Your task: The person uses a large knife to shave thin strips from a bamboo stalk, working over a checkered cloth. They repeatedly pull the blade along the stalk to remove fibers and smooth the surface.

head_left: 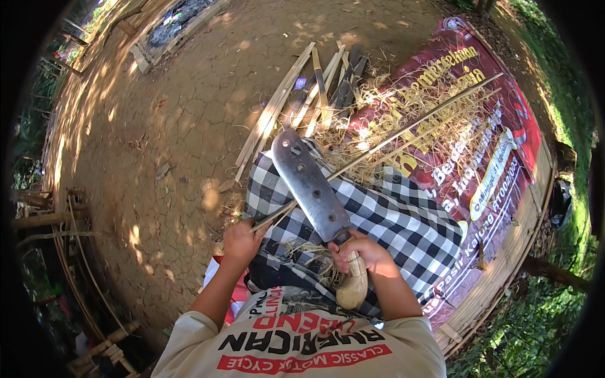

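My right hand (365,251) is wrapped round the curved wooden handle (351,286) of a broad machete (312,189). Its steel blade has several holes and points away and to the left. My left hand (241,242) grips the near end of a long thin bamboo strip (416,126). The strip slants up to the far right, passing beneath the blade; whether the edge touches it I cannot tell. Under both hands a black-and-white checked cloth (409,217) covers my lap. Curly bamboo shavings (391,94) are heaped beyond it, and some lie on the cloth near my right hand.
Split bamboo slats (275,107) and darker pieces (348,85) lie ahead on cracked earth (157,132). A maroon printed banner (435,53) spreads on the right over a bamboo platform (498,286). Bamboo poles (53,220) stand at left; an ash pit (179,25) is far left.
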`<state>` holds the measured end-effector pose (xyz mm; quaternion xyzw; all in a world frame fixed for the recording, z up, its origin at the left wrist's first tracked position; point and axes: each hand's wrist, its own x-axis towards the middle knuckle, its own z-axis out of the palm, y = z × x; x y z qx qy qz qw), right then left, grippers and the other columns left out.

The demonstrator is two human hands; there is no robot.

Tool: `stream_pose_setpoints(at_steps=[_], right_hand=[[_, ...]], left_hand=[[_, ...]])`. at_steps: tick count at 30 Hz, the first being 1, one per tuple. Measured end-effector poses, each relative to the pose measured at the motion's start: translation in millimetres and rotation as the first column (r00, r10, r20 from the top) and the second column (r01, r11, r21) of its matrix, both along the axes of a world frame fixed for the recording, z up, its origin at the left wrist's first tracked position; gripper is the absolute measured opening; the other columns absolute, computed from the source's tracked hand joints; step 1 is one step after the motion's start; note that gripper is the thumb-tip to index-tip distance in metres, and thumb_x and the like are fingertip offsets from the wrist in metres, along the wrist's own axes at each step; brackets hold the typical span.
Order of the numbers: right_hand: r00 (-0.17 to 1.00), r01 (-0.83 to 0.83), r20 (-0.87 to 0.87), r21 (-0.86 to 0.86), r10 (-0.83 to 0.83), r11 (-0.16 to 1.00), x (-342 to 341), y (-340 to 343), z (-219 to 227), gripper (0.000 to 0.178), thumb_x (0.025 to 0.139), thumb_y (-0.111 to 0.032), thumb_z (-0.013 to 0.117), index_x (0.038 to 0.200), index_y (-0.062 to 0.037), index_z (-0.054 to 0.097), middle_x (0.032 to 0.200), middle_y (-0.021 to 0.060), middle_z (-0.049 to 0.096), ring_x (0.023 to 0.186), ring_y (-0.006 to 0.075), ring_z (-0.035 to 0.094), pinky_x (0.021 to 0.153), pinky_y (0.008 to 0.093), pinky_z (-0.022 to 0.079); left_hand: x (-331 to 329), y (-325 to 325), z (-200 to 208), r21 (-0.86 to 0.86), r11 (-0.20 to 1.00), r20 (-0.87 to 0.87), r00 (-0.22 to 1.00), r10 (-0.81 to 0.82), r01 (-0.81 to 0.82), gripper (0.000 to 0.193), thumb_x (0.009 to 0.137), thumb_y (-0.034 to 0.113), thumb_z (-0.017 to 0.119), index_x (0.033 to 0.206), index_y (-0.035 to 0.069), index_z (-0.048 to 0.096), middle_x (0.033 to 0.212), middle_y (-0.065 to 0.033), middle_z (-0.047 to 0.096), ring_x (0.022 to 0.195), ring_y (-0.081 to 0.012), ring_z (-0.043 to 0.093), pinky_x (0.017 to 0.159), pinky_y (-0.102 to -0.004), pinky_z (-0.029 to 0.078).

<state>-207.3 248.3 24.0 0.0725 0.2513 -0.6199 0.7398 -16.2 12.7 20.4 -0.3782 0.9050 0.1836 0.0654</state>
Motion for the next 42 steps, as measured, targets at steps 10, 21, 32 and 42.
stream_pose_setpoints(at_steps=[10,21,32,42], right_hand=[[0.877,0.196,-0.477,0.257,-0.053,0.946,-3,-8,18,0.019,0.072,0.004,0.061,0.089,0.0022,0.052,0.064,0.0092,0.054,0.054,0.02,0.056,0.052,0.0321,0.047],[0.928,0.064,-0.372,0.185,0.01,0.981,2,-7,18,0.021,0.073,-0.002,0.064,0.092,0.0029,0.055,0.07,0.0087,0.057,0.057,0.0184,0.059,0.057,0.0308,0.05],[0.872,0.045,-0.487,0.202,0.061,0.978,1,-7,13,0.019,0.073,0.002,0.063,0.09,0.0038,0.055,0.07,0.0101,0.058,0.055,0.0193,0.058,0.054,0.031,0.049],[0.833,0.19,-0.55,0.173,-0.066,0.966,-5,6,9,0.022,0.073,0.005,0.062,0.092,0.0034,0.054,0.066,0.0106,0.057,0.054,0.0202,0.059,0.052,0.0312,0.049]], left_hand=[[4,-1,-5,-0.024,0.998,0.0,0.998,-0.061,0.061,0.058,0.09,0.053,0.056,0.079,-0.003,0.066,0.068,-0.0266,0.062,0.069,-0.0449,0.063,0.064,-0.0514,0.05],[2,-2,-1,0.049,0.998,0.062,0.997,-0.044,0.041,0.049,0.09,0.046,0.058,0.091,-0.002,0.067,0.073,-0.0248,0.065,0.072,-0.0433,0.065,0.066,-0.0511,0.051],[0,0,1,0.105,0.994,-0.03,0.999,0.016,-0.013,0.053,0.089,0.048,0.059,0.079,-0.004,0.065,0.07,-0.0267,0.063,0.072,-0.0441,0.064,0.064,-0.0506,0.049],[-4,1,17,0.153,0.988,-0.003,1.0,0.02,-0.019,0.055,0.087,0.051,0.059,0.078,-0.003,0.062,0.07,-0.0256,0.063,0.074,-0.0456,0.063,0.068,-0.05,0.049]])
